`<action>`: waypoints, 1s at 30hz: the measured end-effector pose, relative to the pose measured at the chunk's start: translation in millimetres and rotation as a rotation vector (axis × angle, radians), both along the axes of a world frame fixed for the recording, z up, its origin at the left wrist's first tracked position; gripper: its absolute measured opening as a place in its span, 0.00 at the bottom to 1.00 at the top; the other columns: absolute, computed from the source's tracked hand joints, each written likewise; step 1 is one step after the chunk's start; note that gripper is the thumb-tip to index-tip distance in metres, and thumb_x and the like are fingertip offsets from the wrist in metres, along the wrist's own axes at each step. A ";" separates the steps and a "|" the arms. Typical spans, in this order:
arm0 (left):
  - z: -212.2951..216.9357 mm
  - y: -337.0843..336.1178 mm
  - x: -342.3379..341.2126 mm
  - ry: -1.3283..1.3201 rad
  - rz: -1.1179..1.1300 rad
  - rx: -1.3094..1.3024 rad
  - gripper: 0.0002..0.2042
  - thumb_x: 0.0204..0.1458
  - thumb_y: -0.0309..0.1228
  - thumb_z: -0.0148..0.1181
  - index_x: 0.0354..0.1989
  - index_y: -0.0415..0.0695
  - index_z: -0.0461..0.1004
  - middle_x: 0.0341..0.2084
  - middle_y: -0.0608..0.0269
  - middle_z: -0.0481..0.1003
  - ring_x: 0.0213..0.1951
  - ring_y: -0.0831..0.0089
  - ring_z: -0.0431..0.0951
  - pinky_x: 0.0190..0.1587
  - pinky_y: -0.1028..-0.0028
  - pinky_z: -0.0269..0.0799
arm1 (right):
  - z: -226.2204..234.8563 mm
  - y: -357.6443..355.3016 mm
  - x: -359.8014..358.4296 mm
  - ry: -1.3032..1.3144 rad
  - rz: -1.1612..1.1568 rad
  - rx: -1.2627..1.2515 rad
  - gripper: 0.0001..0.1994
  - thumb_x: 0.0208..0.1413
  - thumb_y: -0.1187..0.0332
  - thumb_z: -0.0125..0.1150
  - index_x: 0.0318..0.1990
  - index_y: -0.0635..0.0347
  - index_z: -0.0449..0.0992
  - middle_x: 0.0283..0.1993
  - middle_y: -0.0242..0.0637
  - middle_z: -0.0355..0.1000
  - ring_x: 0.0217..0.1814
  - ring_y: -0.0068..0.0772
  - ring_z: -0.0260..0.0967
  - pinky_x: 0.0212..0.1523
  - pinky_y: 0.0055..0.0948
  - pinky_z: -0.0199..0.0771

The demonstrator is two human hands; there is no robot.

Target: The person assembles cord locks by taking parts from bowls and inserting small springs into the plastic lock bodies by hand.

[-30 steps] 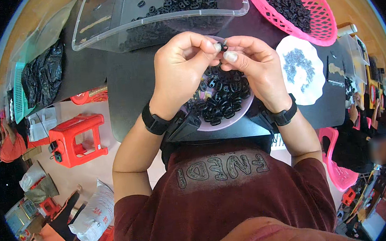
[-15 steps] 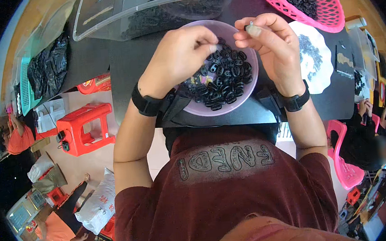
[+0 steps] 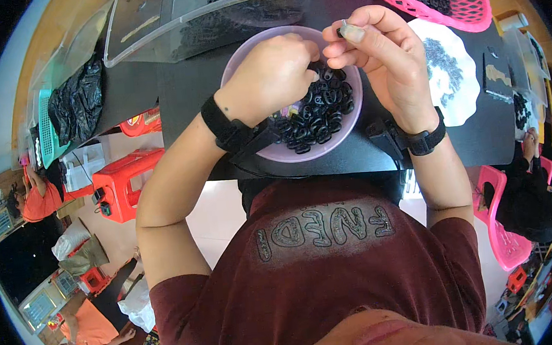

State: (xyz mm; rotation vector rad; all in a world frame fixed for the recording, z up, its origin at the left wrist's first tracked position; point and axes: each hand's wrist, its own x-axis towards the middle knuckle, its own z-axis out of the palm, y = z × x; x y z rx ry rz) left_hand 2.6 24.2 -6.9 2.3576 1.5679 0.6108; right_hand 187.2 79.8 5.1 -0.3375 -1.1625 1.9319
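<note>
My right hand point(image 3: 387, 57) is raised over the far right side of a lilac bowl point(image 3: 232, 65). Thumb and fingertips pinch a small black piece point(image 3: 341, 32) with a thin clear or shiny bit standing up from it. Inside the bowl lies a heap of small black oval pieces point(image 3: 323, 110) with holes. My left hand point(image 3: 271, 75) hovers above the heap, its fingers curled together; whatever they may hold is hidden. Right of the right hand, a white scalloped plate point(image 3: 467, 86) bears a pile of tiny grey bits point(image 3: 439, 62).
A clear plastic bin point(image 3: 148, 36) with black pieces stands beyond the bowl. At the far right is a pink lattice basket point(image 3: 480, 7) of similar pieces. A black plastic bag point(image 3: 79, 100) lies left. Around the table are a red stool point(image 3: 112, 192), a pink chair point(image 3: 501, 219) and other people.
The whole view has shifted slightly. My right hand has risen a little with its black piece still pinched. My left hand has turned inward, its fingers still over the bowl.
</note>
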 end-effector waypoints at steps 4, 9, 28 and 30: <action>1.8 2.0 4.4 -0.121 0.022 -0.109 0.08 0.40 0.25 0.60 0.30 0.36 0.75 0.27 0.45 0.75 0.36 0.49 0.75 0.41 0.58 0.70 | -0.7 0.7 1.3 0.012 0.016 -0.013 0.07 0.58 0.75 0.56 0.42 0.67 0.72 0.39 0.49 0.76 0.37 0.33 0.78 0.39 0.27 0.81; -6.7 3.3 4.3 -0.152 0.009 -0.108 0.09 0.40 0.23 0.60 0.32 0.36 0.74 0.28 0.45 0.75 0.35 0.47 0.75 0.40 0.56 0.70 | -2.7 1.8 0.1 -0.021 0.017 0.011 0.08 0.59 0.74 0.56 0.44 0.67 0.72 0.39 0.47 0.77 0.37 0.32 0.78 0.39 0.26 0.81; -14.9 -3.4 9.9 -0.239 -0.066 -0.055 0.09 0.45 0.20 0.54 0.37 0.40 0.69 0.25 0.48 0.74 0.27 0.52 0.77 0.31 0.60 0.74 | -2.0 -3.1 -4.2 -0.195 0.029 0.019 0.12 0.59 0.72 0.57 0.48 0.66 0.73 0.36 0.39 0.77 0.34 0.24 0.76 0.37 0.20 0.78; -12.1 -2.4 11.9 -0.182 -0.130 0.040 0.09 0.45 0.21 0.55 0.36 0.40 0.69 0.25 0.48 0.74 0.29 0.50 0.77 0.33 0.59 0.73 | -0.8 -3.6 -3.6 -0.212 0.015 0.027 0.12 0.59 0.72 0.57 0.48 0.67 0.73 0.36 0.39 0.77 0.33 0.22 0.75 0.37 0.19 0.77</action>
